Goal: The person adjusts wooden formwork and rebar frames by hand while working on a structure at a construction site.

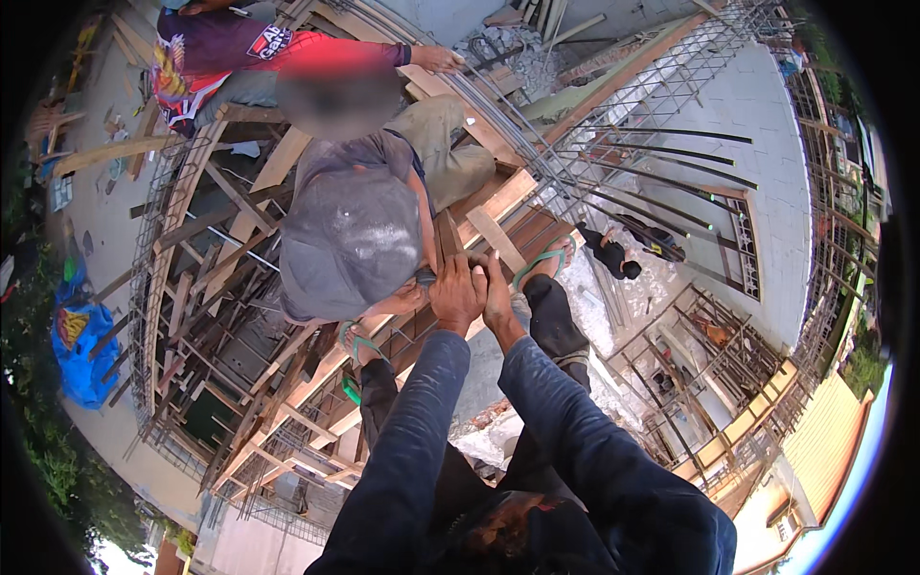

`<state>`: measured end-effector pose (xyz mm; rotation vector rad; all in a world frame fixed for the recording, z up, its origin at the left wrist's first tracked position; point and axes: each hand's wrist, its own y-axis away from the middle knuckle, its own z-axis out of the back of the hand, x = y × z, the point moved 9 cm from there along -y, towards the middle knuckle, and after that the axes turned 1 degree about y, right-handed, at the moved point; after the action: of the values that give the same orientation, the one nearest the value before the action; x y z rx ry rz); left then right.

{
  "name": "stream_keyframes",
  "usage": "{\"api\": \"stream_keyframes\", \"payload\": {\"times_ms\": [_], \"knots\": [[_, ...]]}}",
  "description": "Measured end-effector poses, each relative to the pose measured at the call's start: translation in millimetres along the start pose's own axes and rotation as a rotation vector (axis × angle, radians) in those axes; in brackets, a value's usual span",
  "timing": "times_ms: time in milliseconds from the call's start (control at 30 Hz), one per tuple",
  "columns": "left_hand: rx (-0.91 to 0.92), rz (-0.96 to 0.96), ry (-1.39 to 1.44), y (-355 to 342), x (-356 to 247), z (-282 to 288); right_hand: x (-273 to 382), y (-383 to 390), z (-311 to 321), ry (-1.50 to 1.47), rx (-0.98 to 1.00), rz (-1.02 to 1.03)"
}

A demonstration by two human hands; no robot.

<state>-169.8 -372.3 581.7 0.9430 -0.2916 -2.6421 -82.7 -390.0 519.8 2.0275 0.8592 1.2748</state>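
My left hand [457, 295] and my right hand [498, 297] are side by side in the middle of the view, arms stretched forward. Both have their fingers closed over the near end of a brown wooden board [448, 236], which runs away from me. A co-worker in a grey cap [350, 240] crouches just left of it, with a hand [404, 300] close to my left hand. Something small and dark shows there, too covered to name. A paler short plank [495, 240] lies across the timbers just beyond my right hand.
My sandalled feet [548, 261] stand apart on timber formwork [287, 407] high above the ground. Rebar rods [661, 182] jut out at the right. Another person in red and purple [335, 50] reaches over rebar at the far side. Someone in black [609, 254] is below.
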Motion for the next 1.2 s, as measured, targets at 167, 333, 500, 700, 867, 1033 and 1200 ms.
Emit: {"api": "stream_keyframes", "payload": {"times_ms": [167,333,500,700,867,1033,1200], "knots": [[0.025,0.044,0.397,5.6,-1.3,5.1,-1.1,-3.1,9.4,0.027,-0.039,0.029],[-0.175,-0.198,0.473,79.5,47.9,50.5,32.6,10.2,-24.7,1.197,-0.514,0.169],[-0.174,0.112,0.107,183.1,221.4,111.9,20.9,9.5,-25.1,1.447,-0.738,0.17],[-0.692,0.89,-0.225,294.6,427.2,217.8,42.4,7.2,-17.3,1.241,-0.656,0.477],[-0.342,1.191,-0.026,371.9,505.0,158.1,22.8,10.6,-42.6,1.23,-0.574,0.432],[-0.185,0.975,0.137,356.1,520.8,95.2,28.5,5.4,-19.7,1.215,-0.598,0.464],[0.085,1.012,0.089,350.4,561.1,48.7,35.3,8.3,-14.7,1.207,-0.631,0.505]]}}
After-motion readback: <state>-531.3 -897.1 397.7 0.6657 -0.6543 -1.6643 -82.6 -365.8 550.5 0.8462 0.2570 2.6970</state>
